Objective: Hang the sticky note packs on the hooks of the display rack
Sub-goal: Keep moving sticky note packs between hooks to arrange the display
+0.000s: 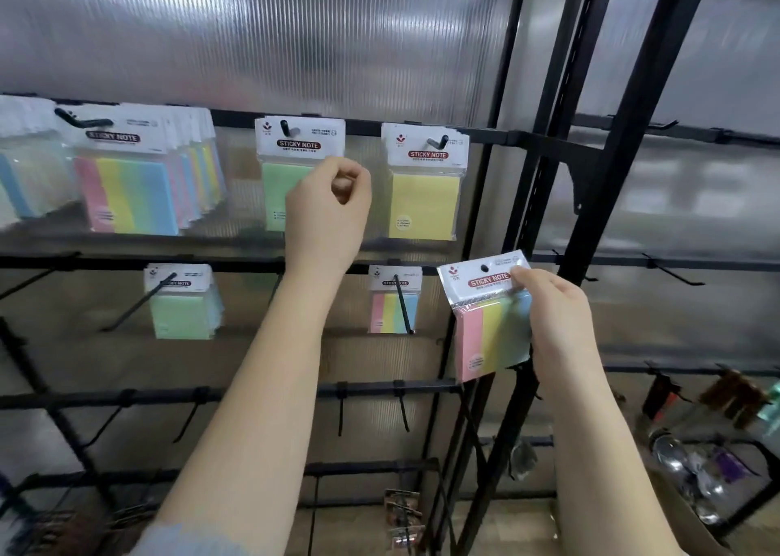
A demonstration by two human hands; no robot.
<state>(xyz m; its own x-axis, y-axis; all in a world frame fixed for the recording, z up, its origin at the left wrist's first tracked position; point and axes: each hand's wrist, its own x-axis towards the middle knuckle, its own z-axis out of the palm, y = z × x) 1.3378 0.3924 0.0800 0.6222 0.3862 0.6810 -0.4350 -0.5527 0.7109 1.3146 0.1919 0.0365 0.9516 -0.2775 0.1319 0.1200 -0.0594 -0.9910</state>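
The right hand [553, 323] pinches a striped sticky note pack [489, 319] by its white header card, thumb on the front and fingers curled behind, holding it tilted in the air, on no hook. This pack sits below and right of the yellow pack [424, 188], which hangs from a hook [439, 141] on the upper bar of the display rack [548, 141]. The left hand [327, 213] is raised with fingers curled into a loose fist and holds nothing; it is left of the yellow pack, in front of the green pack [287, 175] on the neighbouring hook. Below the yellow pack, a smaller striped pack [394, 302] hangs from the next bar down.
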